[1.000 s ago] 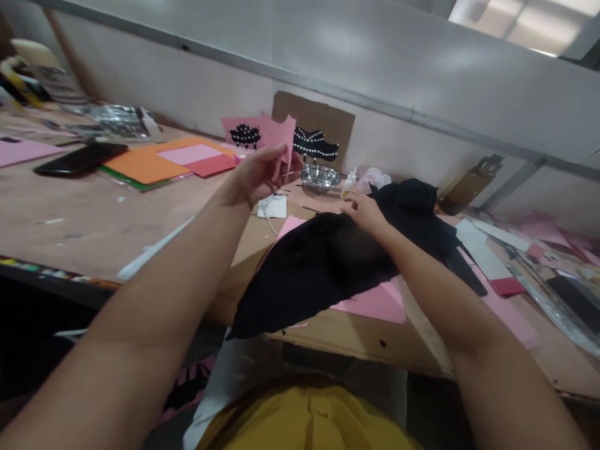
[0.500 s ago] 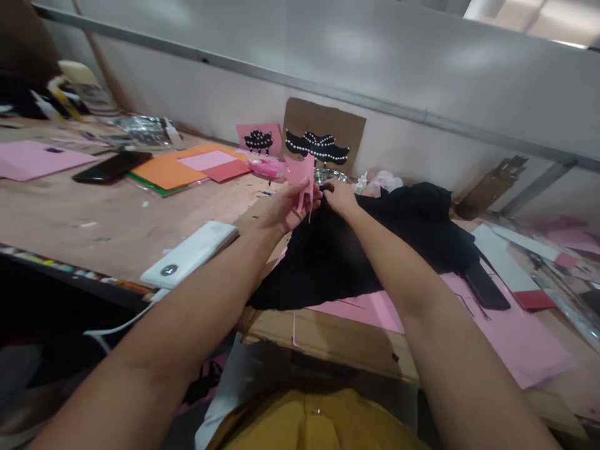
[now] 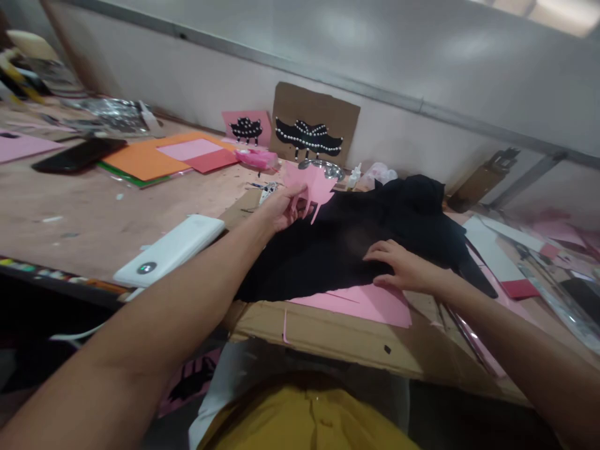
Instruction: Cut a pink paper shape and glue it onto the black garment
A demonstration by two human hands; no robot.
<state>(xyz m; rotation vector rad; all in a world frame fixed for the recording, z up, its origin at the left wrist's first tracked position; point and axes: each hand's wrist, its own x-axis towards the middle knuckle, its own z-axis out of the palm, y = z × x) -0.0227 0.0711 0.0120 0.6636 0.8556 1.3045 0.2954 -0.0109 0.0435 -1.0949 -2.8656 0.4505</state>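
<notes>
Pinching flimsy-looking pink paper (image 3: pixel 319 184), best held mid-body, is the left hand (image 3: pixel 284 209); right hand (image 3: pixel 404 267) loosely spread near surface's (image 3: pixel 347 334) front edge.

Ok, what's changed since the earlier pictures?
The right hand has come back from the far edge of the black fabric sheet toward its near edge, fingers loosely open. The fabric's near-left corner has shifted away from the person. The left hand has lowered, its pink paper cutout turned broader side to the camera. Its grip stays, as does the upright brown cardboard panel.
</notes>
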